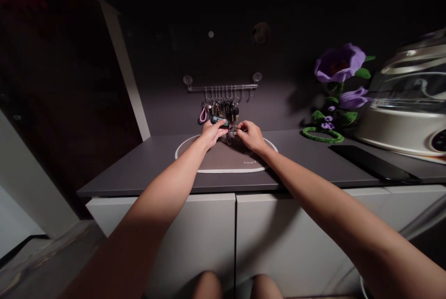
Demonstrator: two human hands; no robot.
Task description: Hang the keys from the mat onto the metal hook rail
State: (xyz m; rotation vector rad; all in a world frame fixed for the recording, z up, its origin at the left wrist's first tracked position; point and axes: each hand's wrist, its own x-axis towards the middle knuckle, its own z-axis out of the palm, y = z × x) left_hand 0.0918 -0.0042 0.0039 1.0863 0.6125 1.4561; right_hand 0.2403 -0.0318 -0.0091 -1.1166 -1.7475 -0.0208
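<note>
Above the oval mat (218, 162), my left hand (211, 135) is closed around a dark key fob (219, 121) with a teal face. Small metal pieces and a loop (228, 139) dangle beside its fingers. My right hand (251, 135) is just to the right, thumb and fingers pinched on what looks like a small key ring (234, 128); its fine detail is too small to make out. Behind both hands, several keys (223, 107) and a pink strap loop (203, 114) hang from hooks on a clear rail (223, 87).
The rail is fixed to the dark back wall by suction cups (257, 77). Purple artificial flowers (339, 64) with a green ring base (322, 135) stand at right, near a black phone-like slab (372, 162) and a cream appliance (407, 125). White cabinet doors (205, 234) lie below the grey counter (139, 169).
</note>
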